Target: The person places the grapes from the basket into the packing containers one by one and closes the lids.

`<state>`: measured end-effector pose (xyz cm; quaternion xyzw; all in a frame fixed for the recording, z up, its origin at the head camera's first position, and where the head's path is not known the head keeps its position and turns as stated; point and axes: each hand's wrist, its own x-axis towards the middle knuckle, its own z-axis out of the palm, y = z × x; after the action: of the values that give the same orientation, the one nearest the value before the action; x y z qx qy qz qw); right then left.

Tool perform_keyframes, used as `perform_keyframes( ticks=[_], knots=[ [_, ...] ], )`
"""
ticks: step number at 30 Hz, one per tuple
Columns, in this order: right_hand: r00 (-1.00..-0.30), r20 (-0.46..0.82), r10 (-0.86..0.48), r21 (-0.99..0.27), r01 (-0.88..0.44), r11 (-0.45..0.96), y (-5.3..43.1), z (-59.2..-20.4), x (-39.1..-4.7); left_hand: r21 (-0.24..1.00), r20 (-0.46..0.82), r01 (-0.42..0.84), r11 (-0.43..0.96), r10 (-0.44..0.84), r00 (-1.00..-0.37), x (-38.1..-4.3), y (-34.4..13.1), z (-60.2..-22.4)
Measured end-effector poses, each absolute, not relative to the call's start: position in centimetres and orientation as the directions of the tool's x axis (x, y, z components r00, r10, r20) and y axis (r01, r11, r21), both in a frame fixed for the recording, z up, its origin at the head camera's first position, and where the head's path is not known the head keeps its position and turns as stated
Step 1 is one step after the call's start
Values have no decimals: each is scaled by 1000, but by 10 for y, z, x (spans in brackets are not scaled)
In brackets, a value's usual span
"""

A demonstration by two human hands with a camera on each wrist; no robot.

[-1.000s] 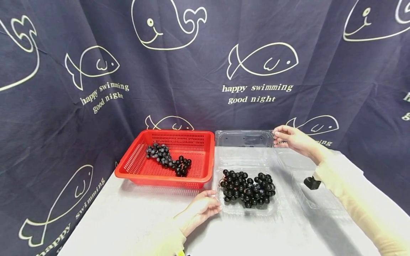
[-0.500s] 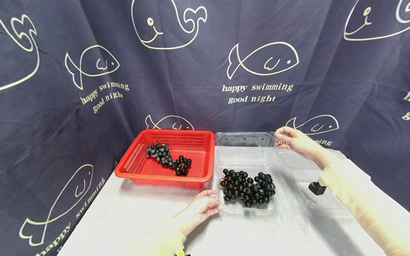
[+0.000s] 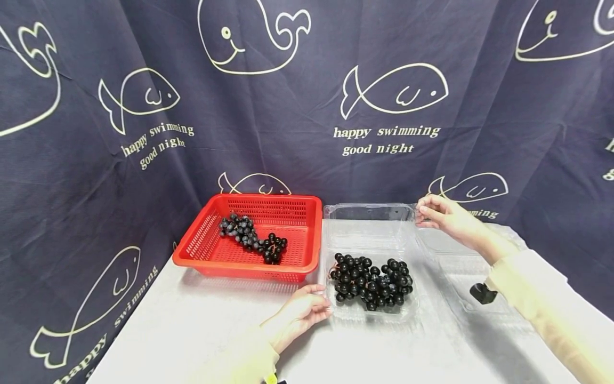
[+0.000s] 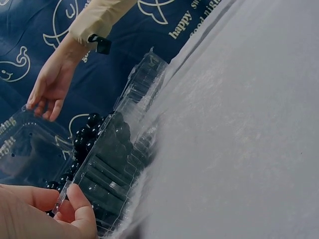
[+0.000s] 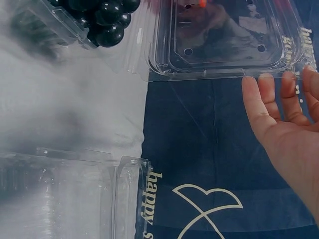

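A clear plastic clamshell box (image 3: 408, 312) lies on the table with its lid (image 3: 369, 226) raised at the back. Bunches of black grapes (image 3: 371, 282) fill much of its base. My left hand (image 3: 299, 312) pinches the base's left rim between thumb and fingers, as the left wrist view shows closely at the rim (image 4: 62, 196). At the far right corner of the lid, my right hand (image 3: 446, 218) holds the edge with its fingertips. In the right wrist view its fingers (image 5: 256, 102) lie along the lid's edge, and small holes show in the lid.
To the left stands a red plastic basket (image 3: 206, 264) holding more dark grapes (image 3: 247, 234). Another clear clamshell box (image 3: 460, 248) lies open on the right, partly under my right arm. A dark blue curtain (image 3: 288, 117) with fish drawings hangs behind the white-covered table (image 3: 206, 325).
The raised lid's top edge has come down and forward slightly. My right hand has moved a little right and down with it. The left hand stays at the rim.
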<state>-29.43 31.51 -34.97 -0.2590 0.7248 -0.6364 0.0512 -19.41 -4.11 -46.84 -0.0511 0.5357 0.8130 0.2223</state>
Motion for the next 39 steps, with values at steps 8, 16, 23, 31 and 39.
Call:
perform_keyframes(
  ticks=[8, 16, 23, 31, 39],
  knots=[
    [-851, 294, -436, -930, -360, 75, 312, -352, -288, 844, -322, -417, -339, 301, -897, -194, -42, -467],
    [-842, 326, -430, -877, -439, 194, 312, -353, -279, 845, -324, -419, -332, 305, -895, -196, -42, -468],
    [-836, 360, -415, -849, -478, 226, 310, -358, -273, 843, -326, -422, -335, 307, -894, -196, -42, -470],
    [-810, 428, -401, -813, -538, 220, 309, -364, -266, 846, -331, -424, -322, 305, -893, -196, -42, -468],
    [-760, 533, -372, -755, -625, 196, 307, -373, -261, 851, -332, -425, -309, 311, -891, -197, -42, -469]
  ],
)
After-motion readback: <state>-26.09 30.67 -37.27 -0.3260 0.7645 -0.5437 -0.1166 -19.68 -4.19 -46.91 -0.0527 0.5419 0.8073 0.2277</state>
